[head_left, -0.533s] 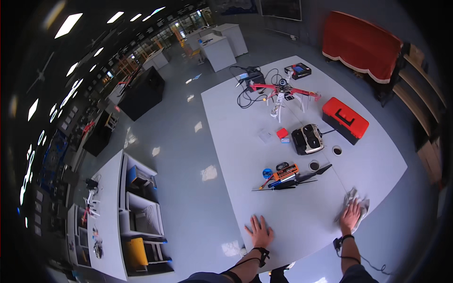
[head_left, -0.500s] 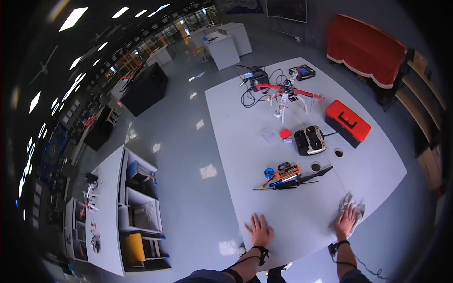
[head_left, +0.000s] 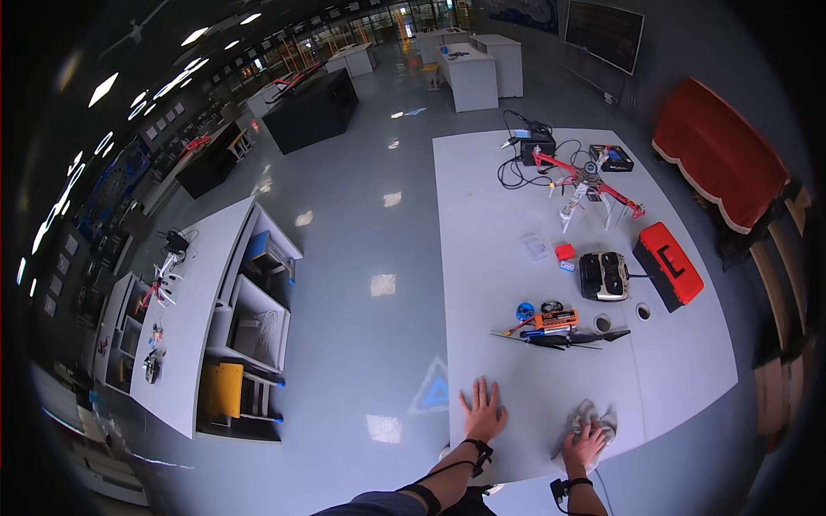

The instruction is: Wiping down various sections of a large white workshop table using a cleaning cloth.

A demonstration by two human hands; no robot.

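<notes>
My left hand (head_left: pixel 484 418) lies flat on the white table (head_left: pixel 533 370) near its left edge, fingers spread and holding nothing. To its right, my right hand (head_left: pixel 586 445) presses on a crumpled grey-white cloth (head_left: pixel 594 415), with the fingers over it. The cloth rests on the tabletop near the front edge, partly hidden under the palm. Beyond both hands sit dark propellers (head_left: pixel 564 340), an orange battery pack (head_left: pixel 556 319) and a round blue part (head_left: pixel 526 310). Dark straps circle both of my wrists.
Farther back are a remote controller (head_left: pixel 604 276), a red toolbox (head_left: pixel 668 265), a small red block (head_left: pixel 564 251), a clear plastic piece (head_left: pixel 534 248) and a red-white drone frame (head_left: pixel 588 183). Behind it stands a black cabled device (head_left: pixel 535 146). Two round holes (head_left: pixel 601 322) pierce the tabletop.
My right hand has slid the cloth leftward across the table, closer to my left hand. The left hand stays flat near the left edge. The whole view has turned.
</notes>
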